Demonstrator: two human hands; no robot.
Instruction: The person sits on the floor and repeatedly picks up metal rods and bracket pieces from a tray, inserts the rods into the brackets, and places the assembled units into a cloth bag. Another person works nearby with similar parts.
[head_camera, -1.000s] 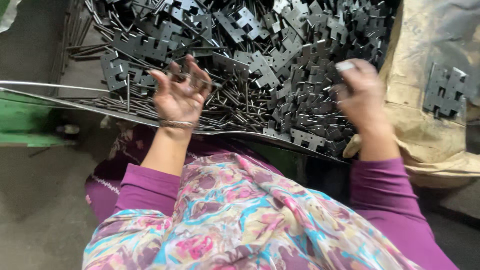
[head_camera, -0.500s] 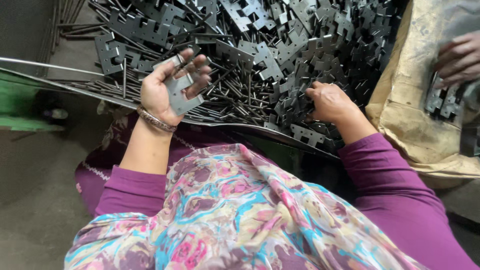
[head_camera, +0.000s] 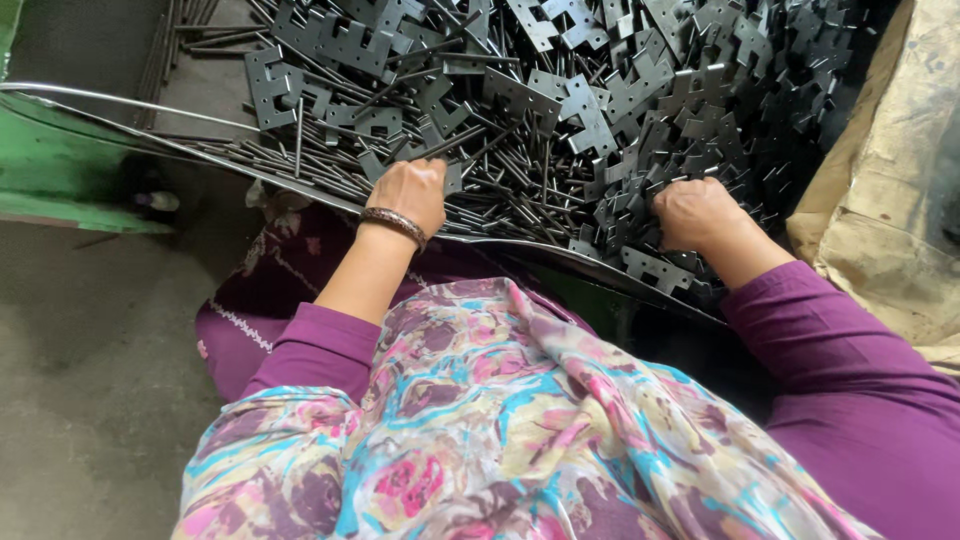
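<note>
A big heap of dark grey metal hinge plates (head_camera: 610, 90) and thin steel pins (head_camera: 500, 190) fills a shallow metal tray (head_camera: 130, 100) in front of me. My left hand (head_camera: 410, 195), with a brown bracelet on the wrist, lies knuckles-up on the near part of the heap, its fingers curled around a hinge plate whose edge peeks out beside them. Knuckles-up too, my right hand (head_camera: 695, 215) has its fingers dug down among the plates near the tray's front edge, so what they hold is hidden.
A green metal frame (head_camera: 60, 170) stands to the left, with bare concrete floor (head_camera: 90, 380) below it. A tan sack (head_camera: 890, 200) lies at the right. My flowered scarf and purple sleeves fill the lower view.
My left hand has turned palm-down and dropped from a raised pose onto the heap with the hinge plate. My right hand has stayed low in the plates. The other person's hand at the right is gone.
</note>
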